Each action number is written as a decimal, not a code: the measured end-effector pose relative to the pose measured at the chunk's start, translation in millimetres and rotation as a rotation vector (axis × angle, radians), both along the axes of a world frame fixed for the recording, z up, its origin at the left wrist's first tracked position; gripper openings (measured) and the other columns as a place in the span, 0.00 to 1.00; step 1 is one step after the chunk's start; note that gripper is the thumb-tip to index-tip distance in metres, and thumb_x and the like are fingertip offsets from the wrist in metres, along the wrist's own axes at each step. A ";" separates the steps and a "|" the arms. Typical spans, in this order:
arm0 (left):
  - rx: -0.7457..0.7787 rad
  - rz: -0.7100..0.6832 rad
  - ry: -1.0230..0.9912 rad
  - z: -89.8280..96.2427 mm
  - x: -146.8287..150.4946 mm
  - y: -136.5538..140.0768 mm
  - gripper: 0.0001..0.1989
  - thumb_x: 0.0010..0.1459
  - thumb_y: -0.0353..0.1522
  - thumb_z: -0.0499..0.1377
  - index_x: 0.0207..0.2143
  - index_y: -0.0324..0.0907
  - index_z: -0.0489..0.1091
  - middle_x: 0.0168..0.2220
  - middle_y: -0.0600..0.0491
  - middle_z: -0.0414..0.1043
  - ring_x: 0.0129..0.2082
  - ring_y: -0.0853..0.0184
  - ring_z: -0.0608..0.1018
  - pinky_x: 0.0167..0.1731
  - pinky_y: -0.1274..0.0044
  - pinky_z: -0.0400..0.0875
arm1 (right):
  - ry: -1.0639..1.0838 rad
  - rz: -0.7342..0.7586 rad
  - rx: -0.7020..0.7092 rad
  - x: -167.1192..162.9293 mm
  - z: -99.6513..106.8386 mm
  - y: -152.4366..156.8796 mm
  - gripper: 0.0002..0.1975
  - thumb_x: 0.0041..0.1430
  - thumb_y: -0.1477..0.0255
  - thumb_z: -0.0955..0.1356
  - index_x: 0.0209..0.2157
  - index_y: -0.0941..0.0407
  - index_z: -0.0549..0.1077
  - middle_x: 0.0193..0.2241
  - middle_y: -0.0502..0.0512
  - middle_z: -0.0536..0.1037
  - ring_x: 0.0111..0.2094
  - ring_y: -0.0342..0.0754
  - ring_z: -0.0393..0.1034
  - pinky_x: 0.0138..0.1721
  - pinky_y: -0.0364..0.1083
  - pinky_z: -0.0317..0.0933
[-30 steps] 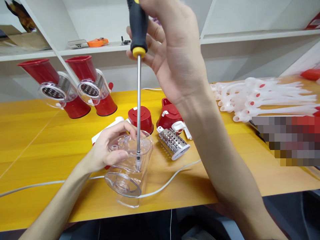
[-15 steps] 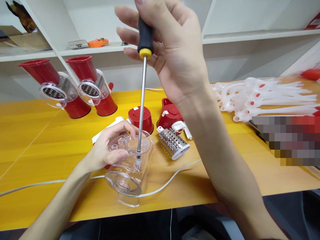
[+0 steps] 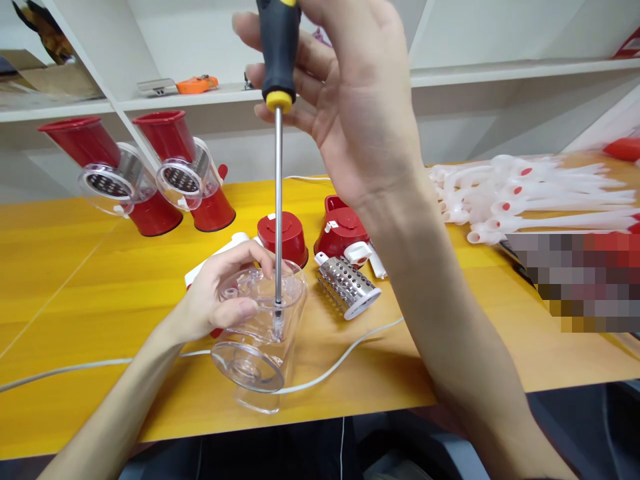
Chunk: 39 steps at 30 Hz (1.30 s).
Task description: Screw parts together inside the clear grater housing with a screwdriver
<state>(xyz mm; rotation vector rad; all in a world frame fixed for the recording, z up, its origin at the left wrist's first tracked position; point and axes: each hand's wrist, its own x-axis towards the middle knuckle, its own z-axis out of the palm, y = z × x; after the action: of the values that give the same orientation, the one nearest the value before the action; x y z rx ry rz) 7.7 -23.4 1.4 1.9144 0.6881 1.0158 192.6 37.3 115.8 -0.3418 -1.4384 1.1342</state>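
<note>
From where I stand, two red graters (image 3: 113,177) tilt their hoppers near the back edge of the tabletop (image 3: 90,320), at its left end, and a pale cord (image 3: 100,364) comes in from the left edge. Then the left hand (image 3: 220,290), fingers and thumb clasping the top of a clear plastic container (image 3: 260,333) near the front edge; its lower part sits close to that edge, so there is little room to slide it toward the person. Into it, almost upright, goes a screwdriver (image 3: 279,153), its tip down in a narrow post. The right hand (image 3: 360,113) has it by the dark handle, fingers loosely curled around; the top of the grip is cut off. I judge the step in hand to be turning a screw down there, though the screw is too small to see and I cannot tell which way. The next move calls for a straight shaft and a firm left hold. Behind stand two red bases (image 3: 283,233), toward the back edge, and right of the container lies a metal grating drum (image 3: 347,287), with the cord in front of it. The right forearm crosses the widest gap, before white tubes (image 3: 515,193) at the back right corner.
</note>
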 end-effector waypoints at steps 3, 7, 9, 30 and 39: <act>-0.002 0.013 0.004 -0.1 -0.1 -0.7 0.27 0.56 0.55 0.66 0.39 0.40 0.69 0.43 0.45 0.75 0.46 0.52 0.80 0.48 0.61 0.75 | -0.055 -0.033 0.032 3.9 -0.8 8.0 0.23 0.64 0.60 0.64 0.54 0.56 0.57 0.44 0.45 0.74 0.33 0.23 0.68 0.37 0.30 0.69; -0.036 0.024 -0.018 -1.9 -0.3 -0.2 0.27 0.54 0.55 0.67 0.38 0.41 0.70 0.42 0.45 0.75 0.48 0.50 0.81 0.49 0.59 0.75 | -0.036 -0.033 0.067 8.3 -5.3 15.8 0.24 0.62 0.59 0.64 0.55 0.55 0.58 0.47 0.47 0.71 0.32 0.20 0.61 0.38 0.28 0.69; -0.028 0.024 -0.019 -2.2 0.0 0.4 0.27 0.53 0.55 0.67 0.38 0.42 0.71 0.42 0.45 0.76 0.47 0.50 0.81 0.48 0.61 0.76 | -0.034 0.009 0.089 9.7 -8.0 17.4 0.25 0.61 0.58 0.64 0.55 0.56 0.62 0.50 0.49 0.69 0.33 0.20 0.61 0.40 0.28 0.70; -0.020 -0.002 -0.019 -0.9 0.4 0.1 0.26 0.55 0.53 0.67 0.39 0.41 0.70 0.43 0.46 0.75 0.46 0.54 0.80 0.49 0.62 0.75 | 0.007 0.101 0.110 10.1 -10.4 18.8 0.29 0.53 0.54 0.70 0.50 0.58 0.67 0.44 0.48 0.71 0.37 0.23 0.66 0.40 0.26 0.69; -0.042 0.003 -0.014 -2.6 -0.9 -0.9 0.25 0.55 0.53 0.67 0.39 0.41 0.70 0.43 0.46 0.73 0.45 0.54 0.78 0.51 0.59 0.75 | -0.024 -0.026 0.005 6.2 -0.7 9.4 0.25 0.62 0.60 0.66 0.55 0.57 0.57 0.47 0.46 0.74 0.37 0.24 0.71 0.39 0.28 0.70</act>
<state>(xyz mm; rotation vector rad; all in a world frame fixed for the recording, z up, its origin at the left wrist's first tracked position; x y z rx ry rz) 6.8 -24.2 -1.2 1.8691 0.6996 1.0083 198.8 46.7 115.1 -0.3710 -1.4540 1.1088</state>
